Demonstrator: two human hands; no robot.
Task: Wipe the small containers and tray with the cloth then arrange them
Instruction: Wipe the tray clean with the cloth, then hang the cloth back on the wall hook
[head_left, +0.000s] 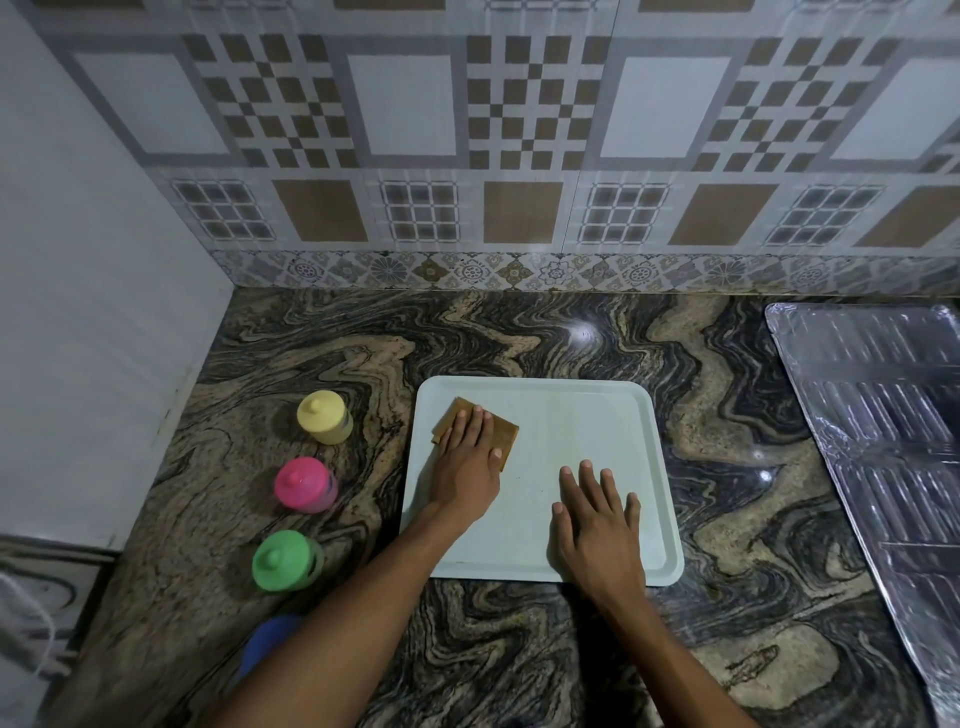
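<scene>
Pale tray (571, 431) lies flat mid-worktop (519, 332), nearer the front edge. Brown cloth (506, 434) sits in the tray's far-left corner. Left hand (465, 467) lies flat on the cloth, fingers straight, pressing it down. Right hand (597, 525) is also flat with fingers spread, palm on the tray's near-right part, gripping nothing. 3 small lidded containers stand upright in a row along the worktop's left edge, apart from the tray: yellow container (322, 417) farthest back, pink container (304, 485) in the middle, green container (284, 561) nearest. Blue object (270, 639) by the front-left corner is partly hidden by the left forearm. Foil-covered sheet (883, 415) lies at the right edge.
</scene>
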